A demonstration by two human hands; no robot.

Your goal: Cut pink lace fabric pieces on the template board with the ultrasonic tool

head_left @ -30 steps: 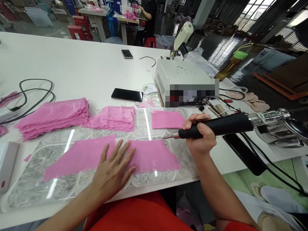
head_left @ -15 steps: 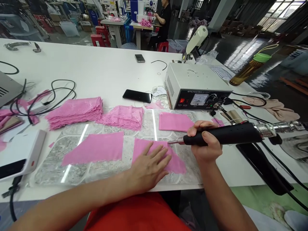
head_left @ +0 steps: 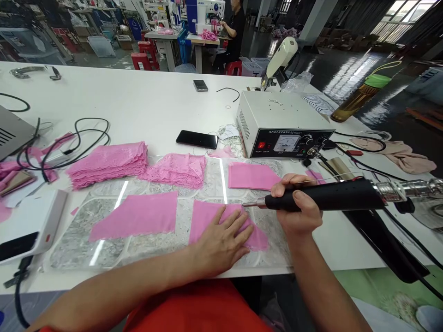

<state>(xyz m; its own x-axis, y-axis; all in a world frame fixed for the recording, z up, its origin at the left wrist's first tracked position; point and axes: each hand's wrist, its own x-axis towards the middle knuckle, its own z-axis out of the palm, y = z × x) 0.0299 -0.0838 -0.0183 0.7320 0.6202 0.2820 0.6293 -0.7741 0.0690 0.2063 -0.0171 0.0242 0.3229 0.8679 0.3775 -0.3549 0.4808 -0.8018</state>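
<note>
My left hand [head_left: 221,240] lies flat, fingers spread, on a pink fabric piece [head_left: 202,219] on the clear patterned mat [head_left: 145,253]. In my right hand [head_left: 301,207] is a black-handled ultrasonic handpiece [head_left: 332,196], wrapped by the fingers. Its metal tip points left and meets the fabric's upper edge, or sits just over it; I cannot tell which. A second cut pink piece [head_left: 138,214] lies flat to the left. Behind are a folded pink stack [head_left: 109,161], a pink lace pile [head_left: 178,169] and a neat pink stack [head_left: 252,176].
A control box [head_left: 284,122] with a dial stands at the back right, cabled to the handpiece. A black phone [head_left: 197,139] lies beside it. At left are a white device [head_left: 38,223] and looped black cables [head_left: 92,131]. A bottle [head_left: 360,99] stands far right. A person [head_left: 233,39] sits at a sewing machine beyond.
My left hand has slid slightly to the right on the fabric. The handpiece has shifted a touch to the right, and the view has moved slightly.
</note>
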